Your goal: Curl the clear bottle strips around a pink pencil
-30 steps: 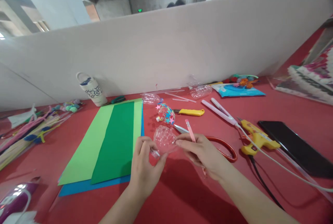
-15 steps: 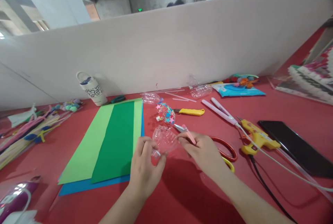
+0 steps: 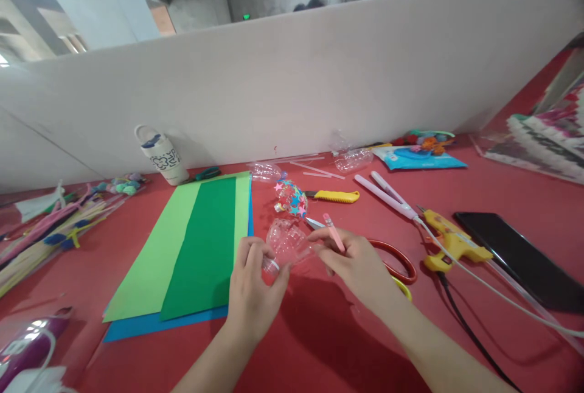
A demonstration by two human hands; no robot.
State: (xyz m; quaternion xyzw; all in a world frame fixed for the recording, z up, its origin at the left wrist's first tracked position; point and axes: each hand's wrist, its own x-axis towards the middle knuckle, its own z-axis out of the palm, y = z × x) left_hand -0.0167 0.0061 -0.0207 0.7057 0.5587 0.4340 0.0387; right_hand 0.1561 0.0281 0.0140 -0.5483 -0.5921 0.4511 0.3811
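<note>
My left hand point(image 3: 255, 283) is closed round the neck end of a cut clear plastic bottle point(image 3: 287, 238), fingers on top and thumb at the near side. A pink pencil point(image 3: 334, 233) is tucked in my right hand point(image 3: 351, 262), its end pointing up. The fingertips of that hand pinch at the bottle's right edge. Just beyond the bottle lies a clear piece covered in coloured star stickers point(image 3: 292, 198). Scissors with red and yellow handles point(image 3: 401, 261) lie partly under my right hand, blades showing past the fingers.
Green and blue paper sheets point(image 3: 205, 247) lie on the left. A yellow cutter point(image 3: 337, 196), a lilac hair straightener point(image 3: 385, 195), a yellow glue gun point(image 3: 451, 241) with cords and a black phone point(image 3: 520, 256) are on the right. A white tumbler point(image 3: 163, 159) stands by the partition.
The bottle has shifted and turned slightly in my hands. The pencil's upper end has moved a little up and right. The other things on the table stay put.
</note>
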